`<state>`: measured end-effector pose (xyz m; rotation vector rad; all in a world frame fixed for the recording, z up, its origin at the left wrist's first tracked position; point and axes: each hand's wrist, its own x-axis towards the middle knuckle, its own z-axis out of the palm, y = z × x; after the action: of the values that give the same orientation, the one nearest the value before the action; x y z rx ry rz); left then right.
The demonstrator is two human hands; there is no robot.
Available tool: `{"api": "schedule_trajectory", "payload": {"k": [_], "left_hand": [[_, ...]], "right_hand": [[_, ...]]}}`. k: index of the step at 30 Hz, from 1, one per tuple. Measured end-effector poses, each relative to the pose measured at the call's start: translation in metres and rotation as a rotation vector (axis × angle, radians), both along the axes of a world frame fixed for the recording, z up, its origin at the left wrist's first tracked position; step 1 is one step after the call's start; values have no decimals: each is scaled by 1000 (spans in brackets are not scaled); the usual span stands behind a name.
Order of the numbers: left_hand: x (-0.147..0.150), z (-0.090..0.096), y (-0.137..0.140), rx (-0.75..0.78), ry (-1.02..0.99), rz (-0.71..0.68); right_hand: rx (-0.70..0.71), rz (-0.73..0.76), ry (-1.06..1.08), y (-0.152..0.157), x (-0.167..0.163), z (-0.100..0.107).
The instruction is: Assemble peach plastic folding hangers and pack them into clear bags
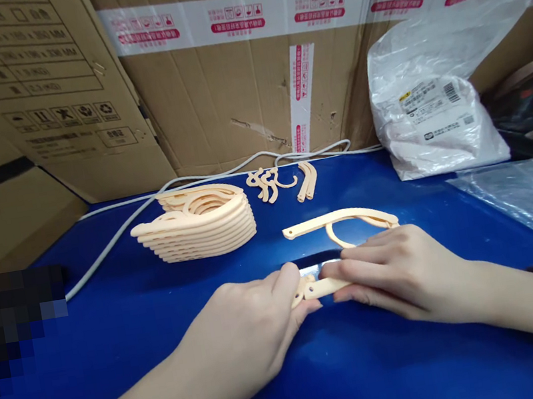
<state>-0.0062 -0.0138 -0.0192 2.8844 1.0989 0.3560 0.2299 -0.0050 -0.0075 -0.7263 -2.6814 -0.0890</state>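
Both hands meet over the blue table, working on cream plastic pieces that look like folding clothes hanger parts. My left hand (pixel 260 318) pinches a small cream piece (pixel 296 296), mostly hidden by thumb and fingers. Against it sits the holed end of a cream hanger arm (pixel 324 287), gripped by my right hand (pixel 404 269). Just beyond the right fingers, a curved hanger arm (pixel 320 221) with a thin curved loop shows; whether it joins the held arm cannot be made out. A stack of cream hangers (pixel 201 233) lies at the left.
Several loose hooks (pixel 271 188) and short curved arms (pixel 311 180) lie at the back of the blue table (pixel 320 380). A white cable (pixel 116 242) runs behind them. Cardboard boxes (pixel 220 99) wall the rear. A white plastic bag (pixel 437 125) and clear film (pixel 529 198) are rightward.
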Motion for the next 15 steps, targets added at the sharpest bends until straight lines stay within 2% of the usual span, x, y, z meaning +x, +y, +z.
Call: {"api": "schedule_trajectory", "payload": {"k": [8,12,15], "left_hand": [[-1,0,2,-100,-8,5],[-1,2,3,-106,-14,6],[-2,0,3,-67,-47,-3]], "right_hand": [[203,14,-8,0,1,-4],[204,22,3,0,1,-5],[140,9,2,0,0,-5]]}}
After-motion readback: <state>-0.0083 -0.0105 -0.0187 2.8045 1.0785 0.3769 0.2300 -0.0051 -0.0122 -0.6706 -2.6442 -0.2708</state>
